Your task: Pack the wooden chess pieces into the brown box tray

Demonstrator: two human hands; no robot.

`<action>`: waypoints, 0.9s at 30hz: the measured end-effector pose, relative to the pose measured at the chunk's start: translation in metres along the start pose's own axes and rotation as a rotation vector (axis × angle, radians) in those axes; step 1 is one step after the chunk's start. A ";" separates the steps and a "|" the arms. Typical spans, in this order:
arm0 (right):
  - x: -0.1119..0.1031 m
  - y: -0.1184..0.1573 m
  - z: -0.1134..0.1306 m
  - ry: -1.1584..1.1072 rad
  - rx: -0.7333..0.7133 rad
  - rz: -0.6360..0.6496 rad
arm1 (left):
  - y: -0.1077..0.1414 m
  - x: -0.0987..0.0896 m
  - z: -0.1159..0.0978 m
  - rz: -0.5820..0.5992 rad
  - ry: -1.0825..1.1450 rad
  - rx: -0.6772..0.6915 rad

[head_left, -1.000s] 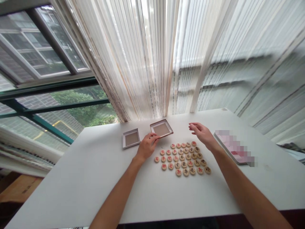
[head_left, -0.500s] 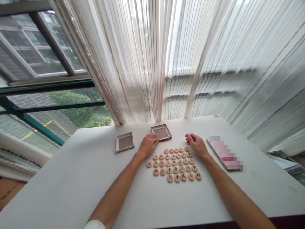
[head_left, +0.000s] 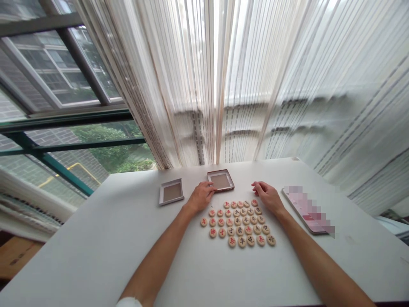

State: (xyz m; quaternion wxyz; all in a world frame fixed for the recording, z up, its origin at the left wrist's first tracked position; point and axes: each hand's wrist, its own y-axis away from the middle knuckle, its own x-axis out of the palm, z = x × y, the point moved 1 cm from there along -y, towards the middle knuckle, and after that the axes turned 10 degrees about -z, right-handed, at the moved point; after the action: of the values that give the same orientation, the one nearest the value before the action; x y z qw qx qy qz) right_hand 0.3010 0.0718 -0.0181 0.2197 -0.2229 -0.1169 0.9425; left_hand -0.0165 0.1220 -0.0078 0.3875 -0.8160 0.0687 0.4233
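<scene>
Round Chinese chess pieces (head_left: 237, 221) with red and black characters lie flat in several rows on the white table. Behind them sits a shallow open box with a dark rim (head_left: 232, 184). My left hand (head_left: 202, 196) rests at this box's front left corner, fingers touching its edge; whether they grip it is unclear. My right hand (head_left: 266, 194) is just behind and right of the back row, its fingers curled together, with anything inside them hidden. A second shallow box (head_left: 162, 195) stands to the left, touched by neither hand.
A phone-like pink object (head_left: 306, 211), partly pixelated, lies right of my right forearm. The white table (head_left: 96, 247) reaches back to striped sheer curtains (head_left: 243, 85). A window is at the left, with a brown box (head_left: 19, 256) below it.
The whole view has shifted slightly, so the table items appear a little further right. Both hands keep nearly the same places relative to the pieces and boxes.
</scene>
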 end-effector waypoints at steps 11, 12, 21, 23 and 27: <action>0.001 -0.003 -0.005 0.008 -0.006 0.004 | -0.014 -0.005 0.014 -0.030 -0.020 0.045; 0.001 -0.003 -0.005 0.009 -0.007 0.004 | -0.012 -0.010 0.016 -0.048 -0.024 0.040; -0.001 -0.003 -0.001 0.034 -0.012 0.015 | 0.046 -0.090 0.074 -0.180 -0.160 -0.158; -0.001 -0.003 -0.001 0.038 -0.014 0.012 | 0.062 -0.106 0.094 -0.227 -0.208 -0.253; 0.000 -0.003 -0.002 0.046 -0.014 0.000 | 0.088 -0.117 0.119 -0.226 -0.239 -0.392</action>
State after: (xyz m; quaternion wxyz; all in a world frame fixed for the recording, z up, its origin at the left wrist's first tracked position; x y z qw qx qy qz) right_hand 0.3031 0.0746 -0.0185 0.2205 -0.2463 -0.1184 0.9363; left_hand -0.2049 0.1186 -0.0119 0.2721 -0.8222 -0.1527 0.4760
